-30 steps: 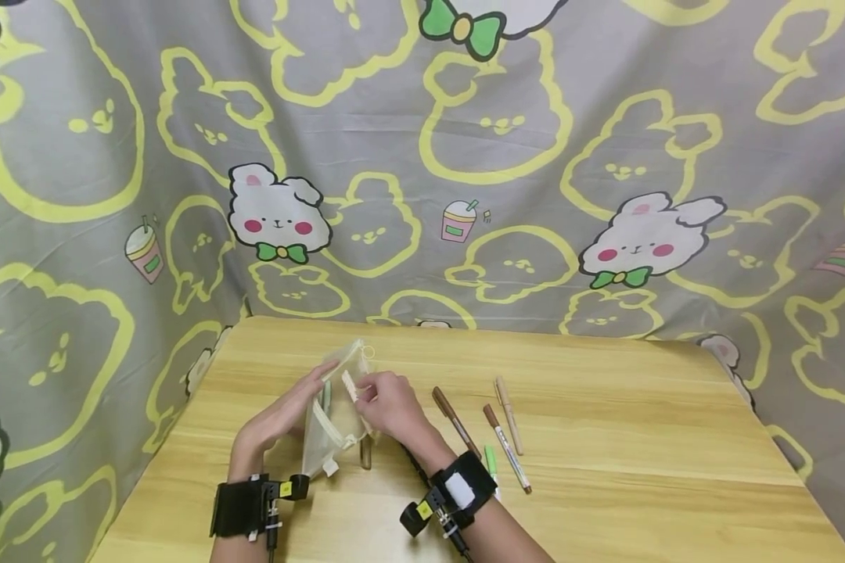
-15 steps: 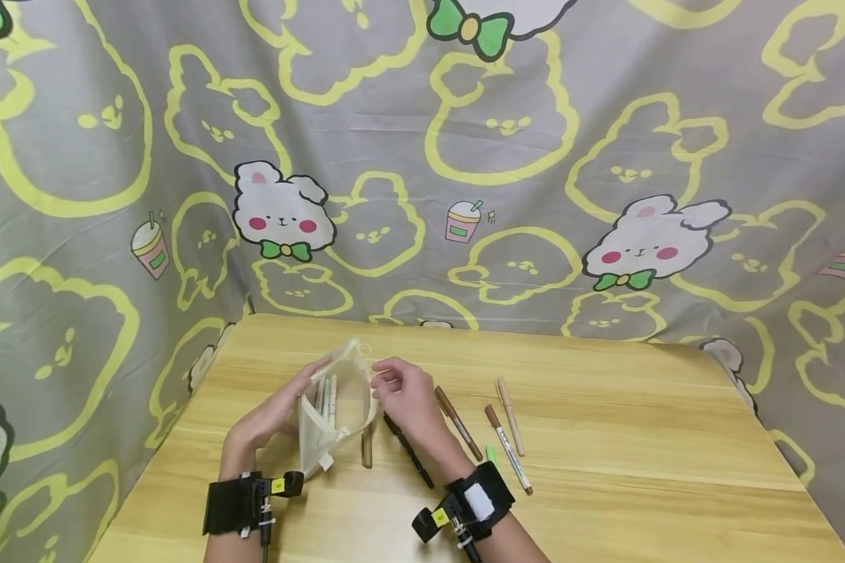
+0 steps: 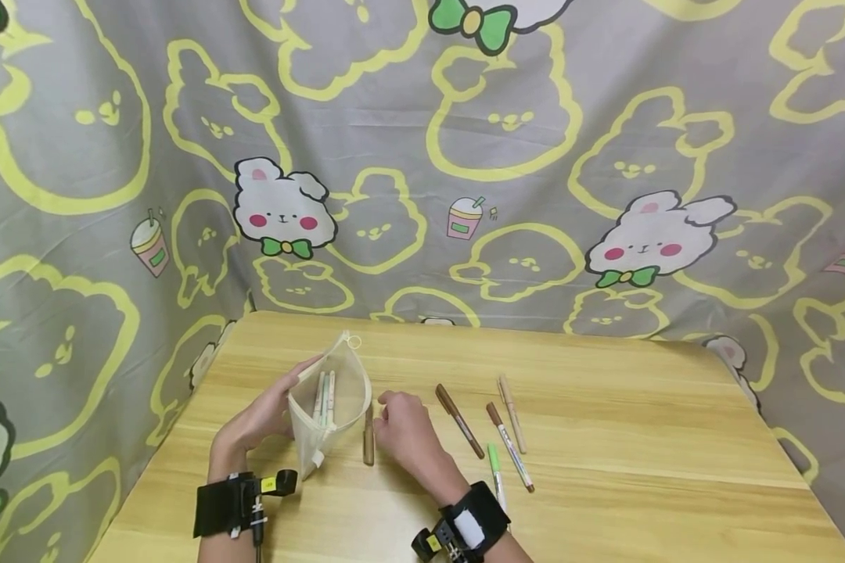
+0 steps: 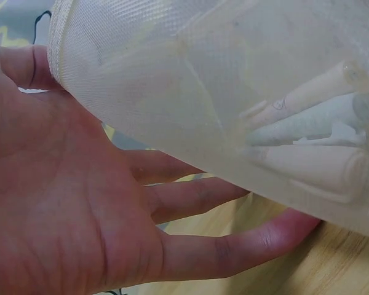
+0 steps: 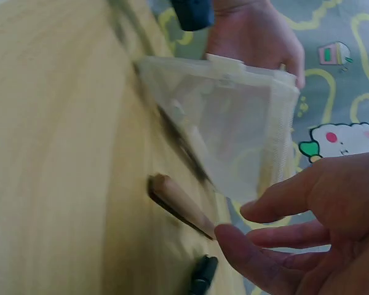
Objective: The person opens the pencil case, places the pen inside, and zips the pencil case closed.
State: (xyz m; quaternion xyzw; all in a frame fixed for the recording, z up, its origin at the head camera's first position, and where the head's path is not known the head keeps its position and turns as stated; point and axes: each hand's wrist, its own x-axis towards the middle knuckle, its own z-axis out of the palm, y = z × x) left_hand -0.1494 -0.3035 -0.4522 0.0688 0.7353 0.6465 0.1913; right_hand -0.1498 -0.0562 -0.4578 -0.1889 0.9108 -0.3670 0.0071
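A translucent mesh zip pouch (image 3: 331, 422) stands tilted on the table with its mouth open. Several pale pens (image 3: 324, 397) lean inside it; the left wrist view shows their ends through the mesh. My left hand (image 3: 264, 410) rests against the pouch's left side, its fingers stretched out behind the mesh. To the right of the pouch, my right hand (image 3: 411, 438) holds nothing, and the right wrist view shows a gap between thumb and fingers. Between hand and pouch lies a brown marker (image 3: 368, 444). Near the right fingertips is a black pen (image 5: 203, 276), covered by the hand in the head view.
On the table (image 3: 641, 438) right of my right hand lie a dark brown marker (image 3: 459, 420), a brown-capped white pen (image 3: 510, 447), a beige pen (image 3: 512, 414) and a green-capped pen (image 3: 494, 465). A patterned curtain (image 3: 394, 156) hangs behind and at the sides.
My right hand let go of a pale pen into the pouch, left the rim and moved down beside the brown marker. The pouch and my left hand shifted slightly left.
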